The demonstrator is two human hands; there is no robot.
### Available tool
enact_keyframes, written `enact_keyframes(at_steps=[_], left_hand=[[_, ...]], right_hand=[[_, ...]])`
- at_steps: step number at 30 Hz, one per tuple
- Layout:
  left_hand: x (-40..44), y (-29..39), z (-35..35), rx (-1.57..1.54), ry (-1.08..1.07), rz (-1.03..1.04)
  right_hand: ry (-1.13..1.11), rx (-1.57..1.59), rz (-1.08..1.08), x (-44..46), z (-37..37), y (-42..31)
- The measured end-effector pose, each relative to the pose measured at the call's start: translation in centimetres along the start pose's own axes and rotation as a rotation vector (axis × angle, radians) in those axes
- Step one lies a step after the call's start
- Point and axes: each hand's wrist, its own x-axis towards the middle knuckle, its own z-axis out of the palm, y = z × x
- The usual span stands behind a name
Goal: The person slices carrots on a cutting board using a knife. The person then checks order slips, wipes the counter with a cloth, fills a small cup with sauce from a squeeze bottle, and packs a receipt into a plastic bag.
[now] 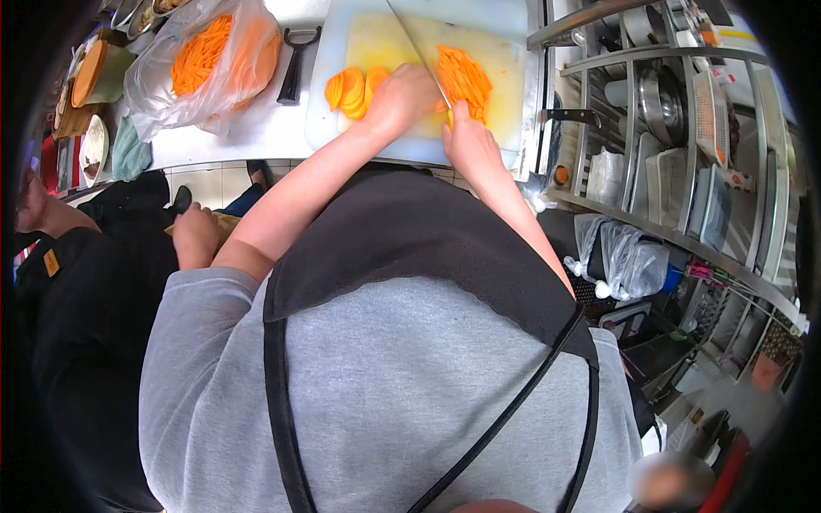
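Observation:
My right hand is closed around the handle of a kitchen knife, its long blade pointing away from me across the cutting board. Just left of the blade, my left hand presses down with bent fingers on carrot slices; its fingertips are partly hidden. More round carrot slices lie overlapped to the left of that hand. On the blade's right side is a pile of carrot strips.
Left of the board lie a black peeler and a clear plastic bag holding shredded carrot. A second knife sits in a slot at the right edge. Metal racks stand to the right. Another person is close on my left.

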Motion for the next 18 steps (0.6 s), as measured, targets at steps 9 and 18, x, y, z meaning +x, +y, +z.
enact_keyframes(at_steps=[9, 18], left_hand=[[-0.3, -0.7, 0.7, 0.033, 0.000, -0.089], [-0.4, -1.0, 0.2, -0.016, 0.000, -0.052]], right_hand=[[-0.074, -0.031, 0.074, -2.0, -1.7, -1.0], [-0.052, -0.002, 0.040, 1.0, -1.2, -1.4]])
